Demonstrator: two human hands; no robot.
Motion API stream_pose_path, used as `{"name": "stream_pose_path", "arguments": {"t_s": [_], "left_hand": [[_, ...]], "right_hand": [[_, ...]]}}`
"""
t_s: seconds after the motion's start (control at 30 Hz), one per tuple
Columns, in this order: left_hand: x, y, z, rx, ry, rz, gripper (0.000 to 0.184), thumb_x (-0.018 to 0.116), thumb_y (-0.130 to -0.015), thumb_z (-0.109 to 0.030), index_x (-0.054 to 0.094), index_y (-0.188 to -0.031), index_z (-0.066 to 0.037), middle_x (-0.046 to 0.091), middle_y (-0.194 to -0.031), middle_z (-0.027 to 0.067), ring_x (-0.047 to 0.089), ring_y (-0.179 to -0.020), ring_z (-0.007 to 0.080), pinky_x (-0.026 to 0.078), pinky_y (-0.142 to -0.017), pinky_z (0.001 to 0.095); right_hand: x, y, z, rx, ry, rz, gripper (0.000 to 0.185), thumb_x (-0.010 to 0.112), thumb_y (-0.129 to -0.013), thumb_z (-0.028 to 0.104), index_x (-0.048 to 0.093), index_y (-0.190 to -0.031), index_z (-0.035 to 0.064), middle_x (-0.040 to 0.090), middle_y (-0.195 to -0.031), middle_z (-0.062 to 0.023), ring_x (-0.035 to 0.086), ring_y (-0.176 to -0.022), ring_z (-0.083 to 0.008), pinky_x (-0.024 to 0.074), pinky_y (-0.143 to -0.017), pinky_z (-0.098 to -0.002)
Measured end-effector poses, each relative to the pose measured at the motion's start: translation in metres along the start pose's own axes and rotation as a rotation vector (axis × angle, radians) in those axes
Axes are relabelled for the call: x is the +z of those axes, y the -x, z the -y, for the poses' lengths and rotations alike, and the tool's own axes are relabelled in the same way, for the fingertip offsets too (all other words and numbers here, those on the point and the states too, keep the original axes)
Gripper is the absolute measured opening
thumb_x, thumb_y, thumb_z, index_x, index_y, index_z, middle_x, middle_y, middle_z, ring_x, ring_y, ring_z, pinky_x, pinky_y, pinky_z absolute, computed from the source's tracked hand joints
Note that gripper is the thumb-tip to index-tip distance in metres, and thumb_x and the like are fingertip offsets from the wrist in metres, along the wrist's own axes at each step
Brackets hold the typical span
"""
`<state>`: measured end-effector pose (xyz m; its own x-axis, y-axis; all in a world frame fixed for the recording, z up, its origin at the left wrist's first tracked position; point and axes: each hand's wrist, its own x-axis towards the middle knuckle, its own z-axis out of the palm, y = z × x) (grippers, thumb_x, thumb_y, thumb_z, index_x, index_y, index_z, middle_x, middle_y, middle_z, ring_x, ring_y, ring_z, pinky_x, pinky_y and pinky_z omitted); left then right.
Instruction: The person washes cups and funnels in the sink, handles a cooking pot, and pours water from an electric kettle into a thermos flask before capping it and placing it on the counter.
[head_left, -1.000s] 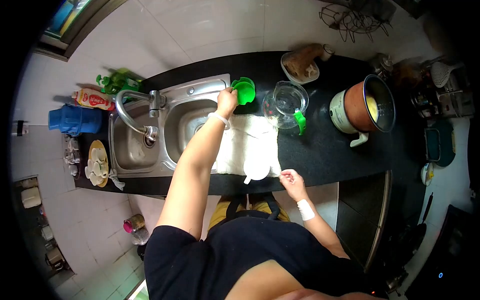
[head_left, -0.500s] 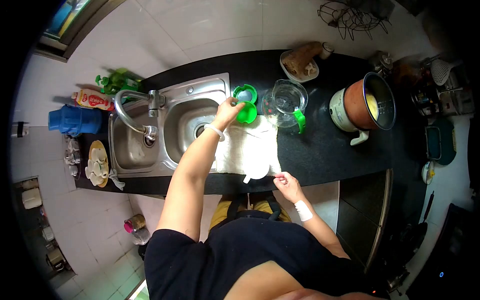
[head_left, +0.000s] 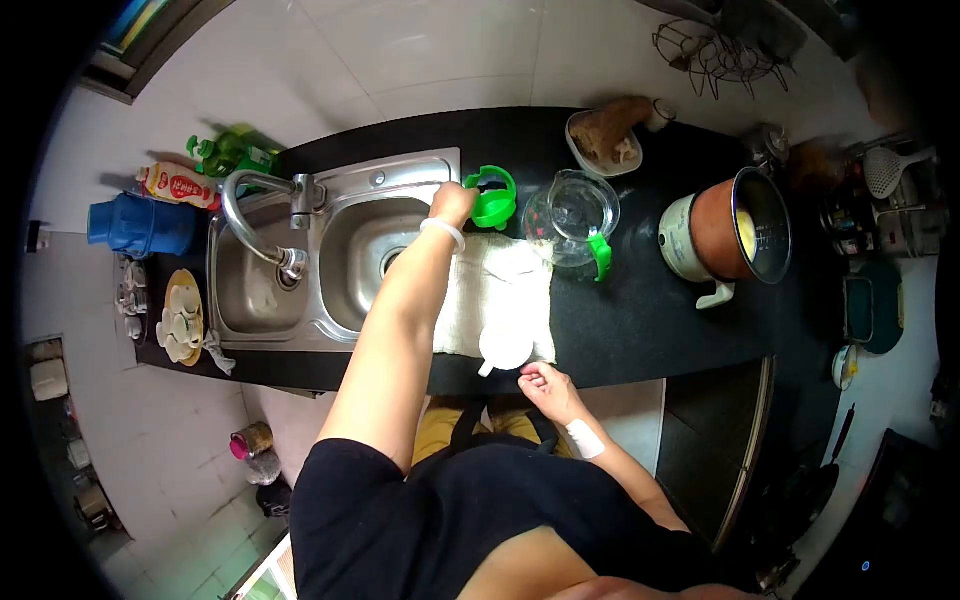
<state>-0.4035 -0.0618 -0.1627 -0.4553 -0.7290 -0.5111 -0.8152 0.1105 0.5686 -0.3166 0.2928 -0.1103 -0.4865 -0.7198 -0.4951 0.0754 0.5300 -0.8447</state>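
My left hand reaches to the right edge of the sink, its fingers closed at the edge of a green plastic lid. The lid overlaps a green ring-shaped part behind it. To the right stands a glass jug with a green handle. A pale cloth lies on the counter, with a white cup on its front part. Close to the cup and the cloth's front corner is my right hand, fingers curled closed; whether they pinch anything is hidden.
The double sink with its tap is at the left. Beyond it stand a plate of cups, a blue container and bottles. A pot on a heater base and a food tray stand right on the black counter.
The green lid has moved back over the ring, with my left hand shifting slightly. My right hand has moved left, nearer the white cup. The camera view has shifted a little.
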Motion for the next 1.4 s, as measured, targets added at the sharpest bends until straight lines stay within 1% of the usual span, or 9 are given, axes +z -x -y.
{"name": "stream_pose_path", "arguments": {"t_s": [0.2, 0.37, 0.4, 0.53, 0.67, 0.9, 1.13, 1.17, 1.4], "left_hand": [[-0.01, 0.02, -0.014, 0.131, 0.164, -0.244, 0.041, 0.055, -0.077, -0.035, 0.059, -0.09, 0.004, 0.061, -0.093, 0.0231, 0.057, -0.09, 0.0387, 0.044, -0.082, 0.0408], [-0.026, 0.036, 0.021, 0.352, 0.765, -0.361, 0.021, 0.055, -0.08, -0.017, 0.055, -0.083, 0.004, 0.058, -0.074, 0.0105, 0.057, -0.061, 0.0139, 0.045, -0.047, 0.0279], [-0.042, 0.057, 0.029, 0.264, 0.776, -0.307, 0.021, 0.055, -0.078, -0.017, 0.053, -0.083, 0.004, 0.057, -0.072, 0.0109, 0.057, -0.061, 0.0189, 0.047, -0.054, 0.0315], [-0.091, 0.089, 0.129, 0.708, -0.052, -0.714, 0.021, 0.055, -0.073, -0.014, 0.053, -0.088, 0.0, 0.055, -0.093, 0.0156, 0.053, -0.083, 0.034, 0.043, -0.078, 0.0388], [-0.151, 0.097, 0.196, 0.533, -0.478, -0.908, 0.026, 0.056, -0.074, -0.01, 0.053, -0.098, 0.001, 0.039, -0.129, 0.0209, 0.043, -0.11, 0.0369, 0.036, -0.093, 0.0411], [-0.213, 0.072, 0.183, 0.715, -0.251, -0.417, 0.018, 0.058, -0.073, -0.01, 0.052, -0.09, -0.011, 0.036, -0.134, 0.0077, 0.05, -0.105, 0.0339, 0.042, -0.085, 0.0392], [-0.217, 0.086, 0.193, 0.753, -0.124, -0.424, 0.019, 0.055, -0.075, -0.006, 0.049, -0.093, -0.006, 0.043, -0.124, 0.0128, 0.048, -0.107, 0.0332, 0.039, -0.089, 0.0388], [-0.217, 0.101, 0.181, 0.476, 0.068, -0.327, 0.025, 0.052, -0.079, -0.007, 0.048, -0.104, -0.008, 0.049, -0.116, 0.0156, 0.05, -0.105, 0.0333, 0.039, -0.089, 0.0382], [-0.186, 0.095, 0.221, 0.743, -0.219, -0.551, 0.043, 0.054, -0.069, 0.006, 0.05, -0.109, -0.009, 0.042, -0.126, 0.0149, 0.042, -0.114, 0.0349, 0.04, -0.091, 0.0383]], "right_hand": [[-0.01, 0.003, 0.0, 0.037, 0.028, -0.065, 0.023, 0.062, -0.078, 0.016, 0.058, -0.096, 0.0005, 0.063, -0.08, -0.0084, 0.059, -0.067, -0.0116, 0.0487, -0.065, -0.0249], [-0.029, -0.002, -0.002, 0.04, -0.084, -0.15, 0.018, 0.061, -0.08, 0.012, 0.059, -0.094, 0.0017, 0.061, -0.079, -0.0035, 0.056, -0.069, -0.0082, 0.0471, -0.064, -0.0225], [-0.032, -0.005, -0.007, 0.02, -0.134, -0.18, 0.016, 0.06, -0.08, 0.01, 0.059, -0.094, 0.002, 0.06, -0.078, -0.0021, 0.055, -0.069, -0.0076, 0.0466, -0.064, -0.022], [-0.051, -0.011, -0.001, -0.016, -0.279, -0.235, 0.014, 0.058, -0.083, 0.006, 0.057, -0.095, -0.0006, 0.061, -0.081, -0.0045, 0.057, -0.072, -0.0087, 0.0475, -0.067, -0.0217], [-0.056, -0.011, 0.016, -0.021, -0.258, -0.253, 0.014, 0.056, -0.084, 0.006, 0.056, -0.095, -0.0013, 0.062, -0.084, -0.0068, 0.058, -0.072, -0.01, 0.0482, -0.068, -0.0223], [-0.022, -0.013, 0.042, -0.058, -0.192, -0.273, 0.013, 0.054, -0.085, 0.007, 0.056, -0.095, -0.001, 0.063, -0.084, -0.0067, 0.058, -0.071, -0.0096, 0.0471, -0.066, -0.0212], [-0.004, -0.012, 0.06, -0.097, -0.167, -0.346, 0.014, 0.054, -0.084, 0.006, 0.056, -0.095, -0.0023, 0.063, -0.084, -0.0081, 0.059, -0.072, -0.0111, 0.0484, -0.066, -0.0227], [-0.002, -0.012, 0.061, -0.103, -0.161, -0.356, 0.014, 0.054, -0.085, 0.006, 0.056, -0.095, -0.0023, 0.063, -0.084, -0.008, 0.059, -0.072, -0.0112, 0.0483, -0.066, -0.0227], [0.015, -0.009, 0.074, -0.089, -0.165, -0.393, 0.015, 0.054, -0.085, 0.008, 0.056, -0.096, -0.0019, 0.063, -0.085, -0.0078, 0.059, -0.073, -0.0113, 0.0478, -0.066, -0.0226]]}}
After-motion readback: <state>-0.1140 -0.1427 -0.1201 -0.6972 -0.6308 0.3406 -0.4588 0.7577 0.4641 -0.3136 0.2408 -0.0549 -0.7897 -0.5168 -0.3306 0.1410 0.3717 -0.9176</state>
